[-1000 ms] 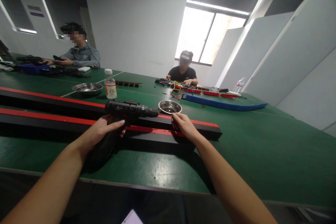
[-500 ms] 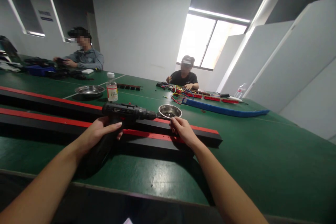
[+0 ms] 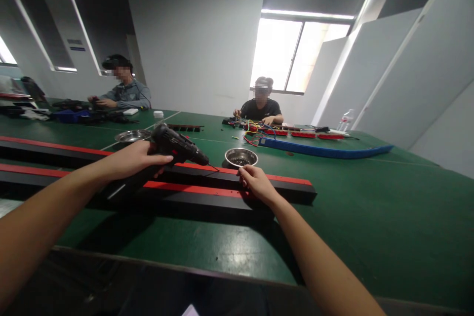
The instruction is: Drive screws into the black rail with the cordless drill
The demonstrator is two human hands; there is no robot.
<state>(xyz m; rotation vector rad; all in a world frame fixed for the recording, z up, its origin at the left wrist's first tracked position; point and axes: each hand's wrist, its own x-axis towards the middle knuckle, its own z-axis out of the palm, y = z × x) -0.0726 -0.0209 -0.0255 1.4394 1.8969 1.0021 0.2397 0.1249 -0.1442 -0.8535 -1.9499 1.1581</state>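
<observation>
My left hand [image 3: 132, 160] grips a black cordless drill [image 3: 174, 144], lifted off the table and tilted so its bit points down and right toward a long black and red rail [image 3: 207, 188]. My right hand [image 3: 255, 182] rests on that rail's right part, fingers pinched together on something too small to make out. A small steel bowl [image 3: 241, 157] holding dark small parts stands just behind the right hand. A second black and red rail [image 3: 55, 148] lies parallel behind the first.
The green table [image 3: 370, 217] stretches right. A second steel bowl [image 3: 132, 135] and a bottle cap [image 3: 158, 114] stand at the back left. A blue curved strip [image 3: 326, 150] and coloured wires [image 3: 252, 131] lie before a seated person [image 3: 262, 106]. Another person [image 3: 124, 90] sits far left.
My left hand has raised the drill from the rail and tipped its nose downward toward the right hand. The right hand has stayed on the rail. The view has swung slightly.
</observation>
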